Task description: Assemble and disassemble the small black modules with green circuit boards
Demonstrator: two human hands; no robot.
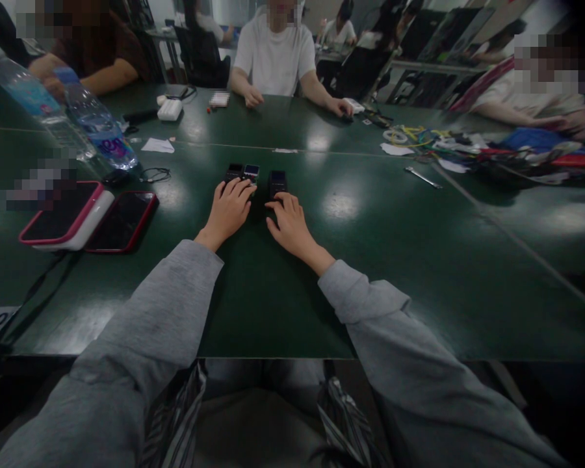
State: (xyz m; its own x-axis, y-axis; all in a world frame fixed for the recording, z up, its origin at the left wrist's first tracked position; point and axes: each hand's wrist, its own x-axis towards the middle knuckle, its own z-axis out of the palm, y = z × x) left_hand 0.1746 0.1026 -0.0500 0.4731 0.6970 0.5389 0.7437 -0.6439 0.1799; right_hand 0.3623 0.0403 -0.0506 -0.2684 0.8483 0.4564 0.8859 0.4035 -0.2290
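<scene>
Two small dark handheld devices, each with a screen at its top end, lie side by side on the green table: a left device (234,170) and a middle device (251,171). My left hand (228,209) rests over their lower parts, fingers spread and bent, hiding most of both. A little to the right lies a black device (277,182), also with a small screen. At its lower end is my right hand (292,224), fingertips touching or very close to it, thumb held apart. Neither hand lifts anything.
On the left are a red-edged phone (124,221), a pink-edged device (61,211) and two water bottles, one (102,130) nearer. A wrench (423,177) and a heap of cables (511,153) lie on the right. Several people sit beyond the table.
</scene>
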